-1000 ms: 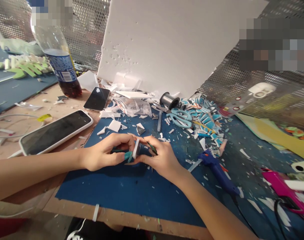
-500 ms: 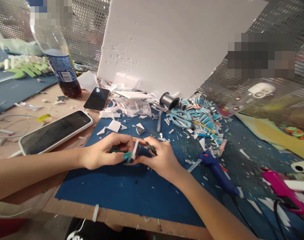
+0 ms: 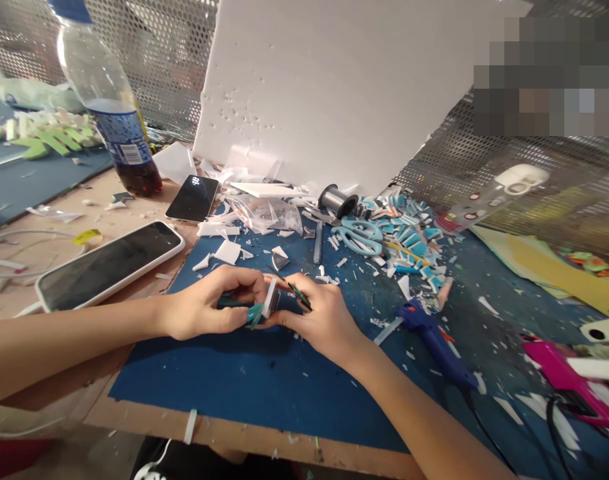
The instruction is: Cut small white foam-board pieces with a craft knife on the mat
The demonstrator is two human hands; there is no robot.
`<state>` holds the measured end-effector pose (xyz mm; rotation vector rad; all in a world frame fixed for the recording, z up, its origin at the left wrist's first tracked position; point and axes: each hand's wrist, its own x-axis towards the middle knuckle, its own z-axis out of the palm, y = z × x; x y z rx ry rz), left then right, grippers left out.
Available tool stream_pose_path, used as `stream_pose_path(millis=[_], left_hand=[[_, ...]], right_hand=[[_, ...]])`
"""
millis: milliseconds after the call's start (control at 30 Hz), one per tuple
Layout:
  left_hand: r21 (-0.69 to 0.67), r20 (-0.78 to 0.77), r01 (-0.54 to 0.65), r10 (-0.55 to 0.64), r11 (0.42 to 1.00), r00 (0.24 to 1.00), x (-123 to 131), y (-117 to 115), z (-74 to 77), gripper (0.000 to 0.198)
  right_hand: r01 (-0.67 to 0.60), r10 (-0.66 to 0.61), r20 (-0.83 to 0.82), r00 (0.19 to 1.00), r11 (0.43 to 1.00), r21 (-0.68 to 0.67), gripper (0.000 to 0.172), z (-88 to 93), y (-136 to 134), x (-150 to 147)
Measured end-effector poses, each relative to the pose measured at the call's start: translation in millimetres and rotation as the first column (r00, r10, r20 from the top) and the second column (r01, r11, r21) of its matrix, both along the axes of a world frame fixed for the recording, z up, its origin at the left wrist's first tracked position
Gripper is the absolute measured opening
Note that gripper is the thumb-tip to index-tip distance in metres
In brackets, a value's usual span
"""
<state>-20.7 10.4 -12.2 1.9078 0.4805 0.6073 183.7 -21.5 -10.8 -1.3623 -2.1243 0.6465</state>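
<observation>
Over the blue cutting mat, both hands meet at a small white piece with a dark striped side. My left hand is closed, its thumb and bent fingers on a teal strip that touches the piece's left side. From the right, the fingers of my right hand pinch the white piece. A thin dark green object lies along those fingers; its kind is unclear. The fingers hide much of what is held.
Behind the hands are light-blue scissors, a wire spool and foam scraps. A blue glue gun lies right, a pink one farther out. Left are a white-cased phone, a dark phone and a bottle.
The teal strip has turned slightly in my left fingers. Both hands otherwise keep nearly the same place and grip, and the whole view has shifted a little.
</observation>
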Motion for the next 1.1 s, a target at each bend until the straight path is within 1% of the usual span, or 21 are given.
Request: stream_pose_path(millis=[133, 333, 467, 567, 733, 1100], left_hand=[[-0.015, 0.021, -0.011, 0.011, 1.0, 1.0, 1.2, -0.3, -0.7, 0.01], [-0.013, -0.045, -0.03, 0.029, 0.999, 0.999, -0.5, -1.3, 0.7, 0.008], [-0.018, -0.072, -0.027, 0.025, 0.999, 0.997, 0.1, -1.0, 1.8, 0.009], [-0.04, -0.058, -0.021, 0.019, 0.999, 0.998, 1.0, 0.1, 1.5, 0.01], [-0.082, -0.015, 0.019, -0.021, 0.996, 1.0, 0.1, 1.1, 0.2, 0.017], [-0.08, -0.024, 0.014, -0.016, 0.997, 1.0, 0.4, -0.1, 2.0, 0.014]], right_hand=[[-0.007, 0.007, -0.014, 1.0, 1.0, -0.011, 0.029, -0.6, -0.8, -0.6], [-0.018, 0.018, -0.027, 0.999, 1.0, -0.023, 0.029, -0.3, 0.3, -0.8], [-0.048, 0.045, -0.054, 0.998, 0.997, -0.059, 0.029, 0.0, 2.2, 0.7], [-0.058, 0.053, -0.049, 0.997, 0.994, -0.092, 0.03, 0.0, 3.3, 2.3], [-0.056, 0.048, -0.06, 0.997, 0.989, -0.134, 0.031, 1.6, 3.7, 2.6], [-0.054, 0.049, -0.042, 0.998, 0.99, -0.132, 0.03, 1.3, 3.8, 3.1]])
